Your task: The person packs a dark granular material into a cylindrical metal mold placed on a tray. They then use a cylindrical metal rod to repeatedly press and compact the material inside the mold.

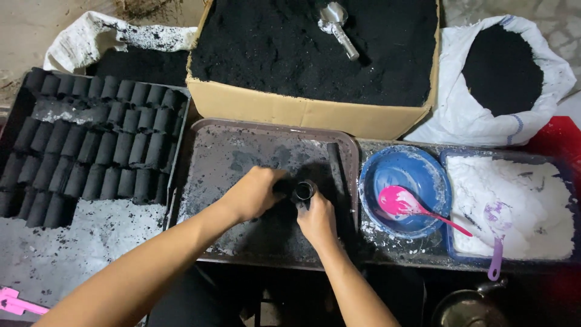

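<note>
Your left hand and right hand clamp together on a small black cylinder over the dark tray; a cardboard box of black powder sits beyond.

My brown tray sits on the dusty bench. Left of it lies a black tray of dark cylinders, right a blue bowl and a tub of white powder.

Both hands meet over dark tray. Left hand and right hand grip small black cylinder between them. Blue bowl with pink spoon just right of right hand.
</note>
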